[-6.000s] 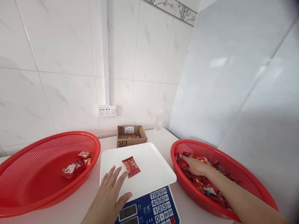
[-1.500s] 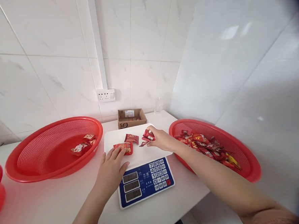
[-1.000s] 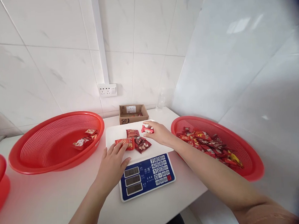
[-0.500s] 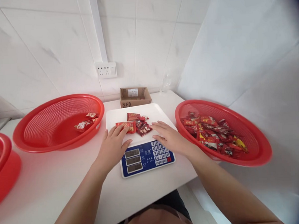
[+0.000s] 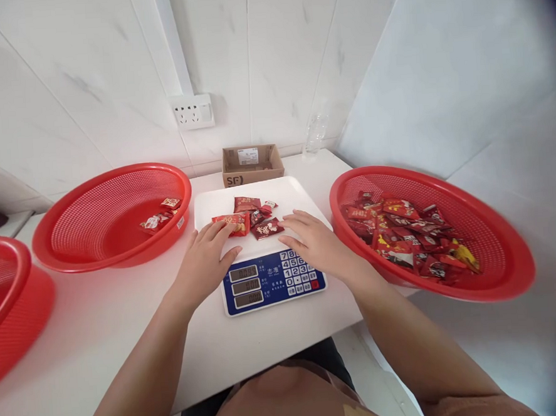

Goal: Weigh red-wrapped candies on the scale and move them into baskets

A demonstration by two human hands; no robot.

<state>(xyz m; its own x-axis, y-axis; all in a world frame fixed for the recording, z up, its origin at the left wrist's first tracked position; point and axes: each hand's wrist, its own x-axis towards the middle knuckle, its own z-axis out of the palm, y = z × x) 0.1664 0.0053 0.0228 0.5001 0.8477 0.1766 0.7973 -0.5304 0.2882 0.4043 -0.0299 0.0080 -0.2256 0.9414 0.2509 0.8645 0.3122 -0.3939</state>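
Note:
Several red and dark-red snack packets [image 5: 267, 228] lie in a loose group on the white pan of a digital scale [image 5: 277, 191]. My left hand [image 5: 206, 260] rests at the pan's left side, fingers outstretched, with fingertips at a bright red packet [image 5: 235, 224]. On the other side, my right hand [image 5: 314, 243] is spread over the pan's right front, its fingertips close to the dark-red packet. Neither hand grips anything. Below them is the scale's blue panel [image 5: 274, 282], with three small displays and a keypad; its digits are faint.
To the right stands a red basket [image 5: 507, 263] holding many packets. A second red basket [image 5: 74, 263] at the left holds a few, and another red basket [image 5: 26, 324] is cut off at the left edge. Behind the scale sit a cardboard box [image 5: 238, 180] and a clear plastic container [image 5: 315, 133].
The view has shifted slightly, so the baskets and scale sit a little higher in the picture. My hands stay by the packets, which keep nearly the same arrangement.

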